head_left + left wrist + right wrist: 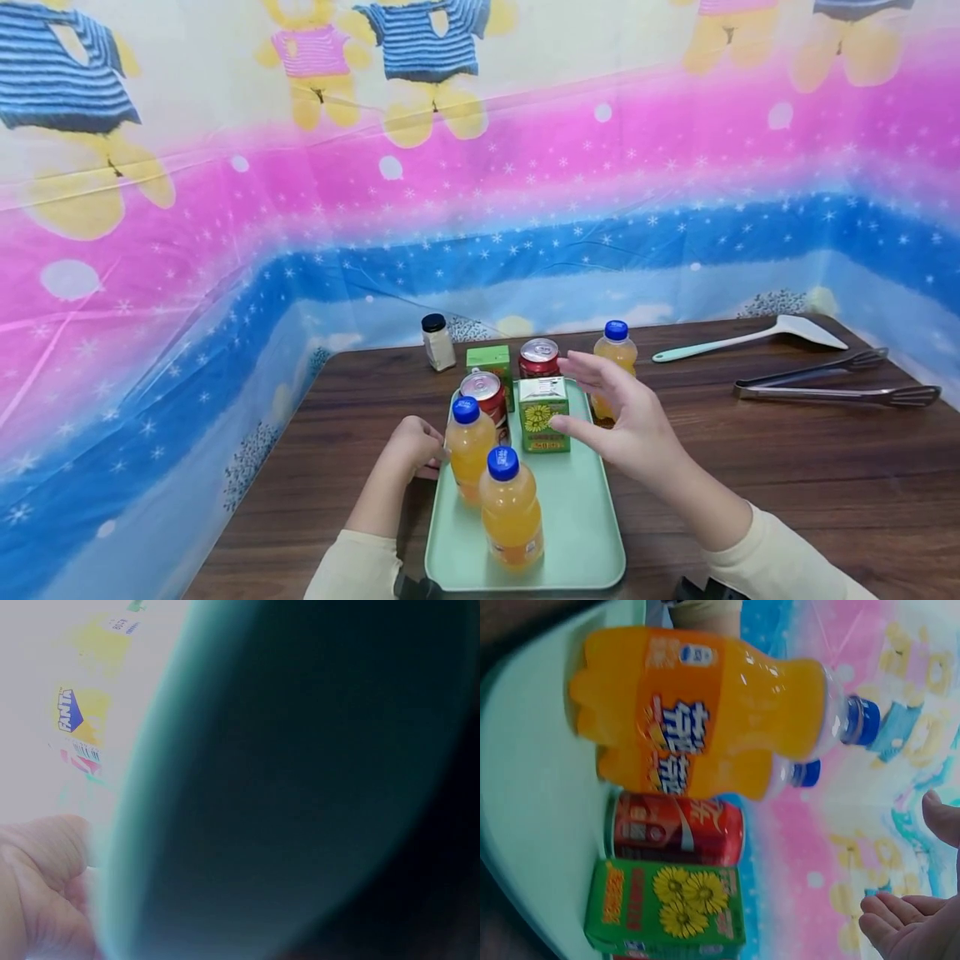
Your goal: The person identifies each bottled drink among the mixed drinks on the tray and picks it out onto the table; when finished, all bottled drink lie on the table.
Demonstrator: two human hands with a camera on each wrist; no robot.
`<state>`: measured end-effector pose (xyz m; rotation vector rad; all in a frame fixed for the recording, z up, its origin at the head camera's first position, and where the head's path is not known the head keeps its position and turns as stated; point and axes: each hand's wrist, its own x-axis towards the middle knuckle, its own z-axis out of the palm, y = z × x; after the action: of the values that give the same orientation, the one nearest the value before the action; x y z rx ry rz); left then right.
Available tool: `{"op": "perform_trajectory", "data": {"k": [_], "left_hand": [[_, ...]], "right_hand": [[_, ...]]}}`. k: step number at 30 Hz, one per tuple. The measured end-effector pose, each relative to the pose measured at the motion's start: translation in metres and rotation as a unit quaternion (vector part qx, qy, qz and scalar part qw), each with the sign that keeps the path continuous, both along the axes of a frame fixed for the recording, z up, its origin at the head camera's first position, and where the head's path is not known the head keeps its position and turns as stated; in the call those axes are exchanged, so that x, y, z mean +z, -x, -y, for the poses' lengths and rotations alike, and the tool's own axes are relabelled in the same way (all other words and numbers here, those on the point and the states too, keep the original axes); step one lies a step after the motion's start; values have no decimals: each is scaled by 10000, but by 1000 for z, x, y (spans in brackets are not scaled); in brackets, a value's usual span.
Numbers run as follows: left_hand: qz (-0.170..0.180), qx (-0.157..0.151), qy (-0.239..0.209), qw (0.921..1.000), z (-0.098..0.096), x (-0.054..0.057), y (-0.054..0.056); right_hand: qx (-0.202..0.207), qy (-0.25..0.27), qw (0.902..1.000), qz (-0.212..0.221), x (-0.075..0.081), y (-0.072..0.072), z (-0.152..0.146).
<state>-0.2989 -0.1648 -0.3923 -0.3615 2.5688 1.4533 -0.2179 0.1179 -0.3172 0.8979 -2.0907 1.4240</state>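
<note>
My left hand [414, 446] grips the left edge of a pale green tray [581, 521], thumb at the rim [116, 900]. Two Fanta bottles with orange drink and blue caps stand on the tray, a front bottle [512, 521] and another bottle [467, 458] behind it. Farther back are a red soda can [483, 390] and a green drink carton [545, 421] with yellow flowers. My right hand [626, 412], fingers spread and holding nothing, hovers by the tray's right side near the carton. In the right wrist view, its fingers [885, 919] are apart from everything.
Around the tray's far end are a second green carton [489, 360], another red can [538, 354] and an orange-drink bottle [617, 354] partly behind my right hand. A black-capped jar [438, 343] stands back left. A turner [731, 342] and metal tongs [817, 392] lie right.
</note>
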Motion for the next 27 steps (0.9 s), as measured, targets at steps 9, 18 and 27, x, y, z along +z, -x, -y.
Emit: {"op": "perform_trajectory", "data": {"k": [9, 18, 27], "left_hand": [[-7, -24, 23, 10000, 1, -1, 1], [33, -13, 30, 10000, 0, -1, 1], [24, 13, 48, 10000, 1, -1, 1]], "right_hand": [[459, -80, 9959, 775, -12, -8, 18], [866, -145, 9873, 1326, -21, -13, 31], [1046, -203, 9810, 1619, -28, -14, 40]]}}
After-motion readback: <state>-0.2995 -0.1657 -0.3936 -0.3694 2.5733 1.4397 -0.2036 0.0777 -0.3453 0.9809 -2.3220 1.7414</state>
